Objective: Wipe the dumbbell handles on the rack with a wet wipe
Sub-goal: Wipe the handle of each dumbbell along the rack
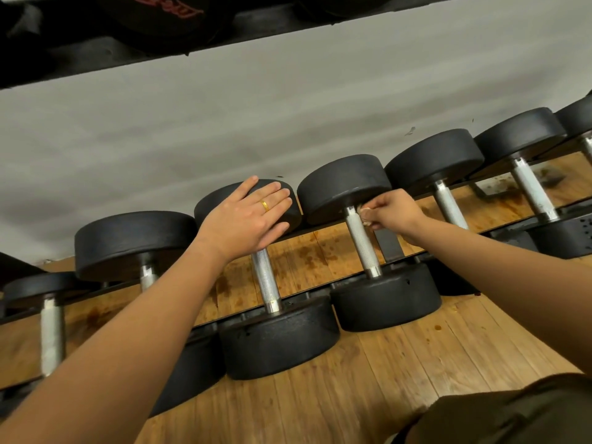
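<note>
R hand (397, 213) pinches wipe (366, 216) at top of one handle (362, 241); L hand (246, 216) flat, fingers straight, on next dumbbell (266, 277). Other handles prob. left.

Plain grey wall (288, 107) spans 10 to 2 o'clock, a small chipped mark (410, 131) near 2. Wooden plank floor (400, 363) lies at 5 o'clock, with dark stains (307, 254) towards centre.

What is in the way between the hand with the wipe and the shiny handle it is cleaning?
Nothing visible. The right hand pinches the wet wipe right at the top end of the handle, just under the far weight. The left hand rests flat on the neighbouring weight, off to the side.
</note>
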A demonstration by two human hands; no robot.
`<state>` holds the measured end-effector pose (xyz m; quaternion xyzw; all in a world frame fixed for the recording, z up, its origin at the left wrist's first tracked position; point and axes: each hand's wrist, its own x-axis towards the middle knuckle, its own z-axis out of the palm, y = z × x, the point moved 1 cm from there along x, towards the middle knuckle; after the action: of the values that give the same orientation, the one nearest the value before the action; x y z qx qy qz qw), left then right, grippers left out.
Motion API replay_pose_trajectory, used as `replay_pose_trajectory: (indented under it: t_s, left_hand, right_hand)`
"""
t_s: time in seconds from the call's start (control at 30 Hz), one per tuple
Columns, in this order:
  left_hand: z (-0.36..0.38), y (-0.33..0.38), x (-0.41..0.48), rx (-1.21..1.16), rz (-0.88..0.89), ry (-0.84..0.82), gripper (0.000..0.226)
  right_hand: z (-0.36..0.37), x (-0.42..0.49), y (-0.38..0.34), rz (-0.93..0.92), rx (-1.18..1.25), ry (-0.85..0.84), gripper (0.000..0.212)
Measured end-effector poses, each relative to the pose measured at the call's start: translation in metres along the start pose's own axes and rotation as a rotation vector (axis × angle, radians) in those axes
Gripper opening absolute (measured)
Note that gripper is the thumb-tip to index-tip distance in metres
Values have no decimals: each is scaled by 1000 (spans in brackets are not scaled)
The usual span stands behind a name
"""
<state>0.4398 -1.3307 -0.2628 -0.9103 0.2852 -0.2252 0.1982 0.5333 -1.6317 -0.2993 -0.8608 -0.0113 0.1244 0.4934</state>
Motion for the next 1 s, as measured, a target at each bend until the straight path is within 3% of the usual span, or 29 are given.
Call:
replay_pose_trajectory:
  t_s: [0.23,0.4,0.67,0.77,0.9,1.0]
  left_hand:
    - [-2,0,1,-4,-6,-2,56]
    - [0,0,0,7,-6,0,54]
    - [-1,1,0,9,-13,-7,53]
    - [-1,0,1,5,-12,6,53]
    - [2,0,0,7,-13,10,53]
    - [1,0,0,3,-12,18,53]
  right_hand:
    - [1,1,-5,24,-73,-50,3]
    - [-5,-17,-6,137,-193,-222,3]
    - [5,-2,-7,10,-67,14,5]
    - [0,-14,4,-16,-107,-46,6]
    - [-10,-30,18,95,-145,-226,5]
    - [-8,-32,17,57,-141,-171,4]
